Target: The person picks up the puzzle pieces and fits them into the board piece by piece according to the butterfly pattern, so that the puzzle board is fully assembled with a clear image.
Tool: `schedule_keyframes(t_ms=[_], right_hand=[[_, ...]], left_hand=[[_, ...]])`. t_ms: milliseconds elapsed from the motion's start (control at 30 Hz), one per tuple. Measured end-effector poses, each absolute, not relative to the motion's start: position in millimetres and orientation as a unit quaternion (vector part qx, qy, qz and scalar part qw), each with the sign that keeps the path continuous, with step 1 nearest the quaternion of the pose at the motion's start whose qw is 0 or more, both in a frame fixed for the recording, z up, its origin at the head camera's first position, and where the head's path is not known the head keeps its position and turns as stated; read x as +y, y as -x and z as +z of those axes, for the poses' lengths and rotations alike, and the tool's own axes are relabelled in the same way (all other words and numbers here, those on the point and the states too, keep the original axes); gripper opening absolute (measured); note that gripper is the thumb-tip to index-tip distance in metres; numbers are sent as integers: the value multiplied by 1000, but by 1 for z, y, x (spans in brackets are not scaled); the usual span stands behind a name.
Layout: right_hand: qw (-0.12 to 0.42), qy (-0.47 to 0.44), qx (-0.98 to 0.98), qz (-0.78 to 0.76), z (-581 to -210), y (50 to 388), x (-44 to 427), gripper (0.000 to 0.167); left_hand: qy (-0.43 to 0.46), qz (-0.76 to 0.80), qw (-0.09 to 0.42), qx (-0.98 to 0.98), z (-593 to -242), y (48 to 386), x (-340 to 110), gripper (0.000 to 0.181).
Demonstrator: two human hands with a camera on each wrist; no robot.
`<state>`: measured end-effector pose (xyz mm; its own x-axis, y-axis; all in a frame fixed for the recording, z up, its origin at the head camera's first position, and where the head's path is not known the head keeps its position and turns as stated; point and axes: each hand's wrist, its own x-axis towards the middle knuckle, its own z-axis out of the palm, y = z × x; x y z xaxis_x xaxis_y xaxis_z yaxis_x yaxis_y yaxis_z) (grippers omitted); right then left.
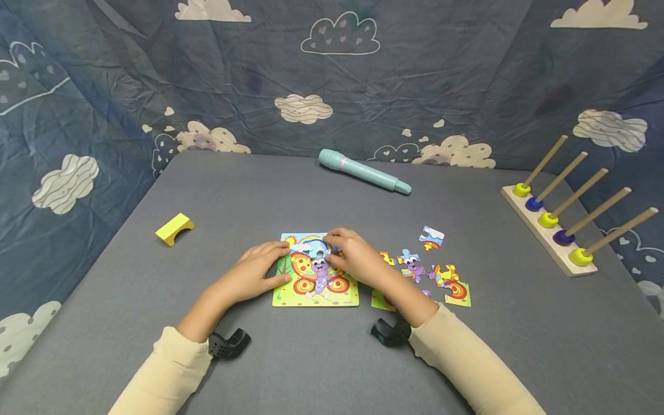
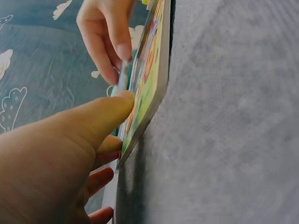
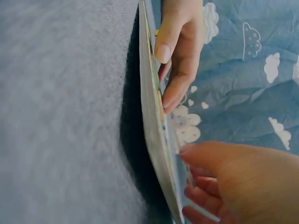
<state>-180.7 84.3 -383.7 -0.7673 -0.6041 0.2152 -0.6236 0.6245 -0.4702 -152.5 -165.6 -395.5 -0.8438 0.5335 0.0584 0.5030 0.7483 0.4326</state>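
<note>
A square butterfly puzzle board (image 1: 339, 297) lies flat on the grey table. My left hand (image 1: 254, 270) rests along its left side, fingers fairly straight, with the thumb (image 2: 110, 109) on the printed face. Over the upper right of the board, my right hand (image 1: 358, 258) pinches a light-blue puzzle piece (image 2: 123, 77) between thumb and fingers. That piece is tilted above the printed surface; its outline is mostly hidden by the fingers. To the right of the board lie several loose puzzle pieces (image 1: 457, 293), some partly covered by my right forearm. One cloud-and-sky puzzle piece (image 1: 432, 237) lies apart behind them.
A yellow arch block (image 1: 175, 228) sits at the left. Toward the back lies a light-teal toy microphone (image 1: 363, 172). At the far right stands a wooden peg rack (image 1: 550, 233) with yellow and blue beads. A cloud-patterned cloth hangs behind the table.
</note>
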Motion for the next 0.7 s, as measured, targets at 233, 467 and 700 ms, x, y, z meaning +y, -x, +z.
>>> schedule_keyframes(t_ms=[233, 467, 700], right_hand=[[7, -334, -908, 251, -391, 190, 80, 39], [-9, -337, -911, 238, -391, 194, 76, 35], [-28, -332, -915, 227, -387, 195, 76, 37]], left_hand=[[-276, 219, 18, 936, -398, 155, -163, 54], [-280, 192, 12, 940, -401, 160, -158, 54], [-275, 189, 16, 943, -399, 162, -155, 50]])
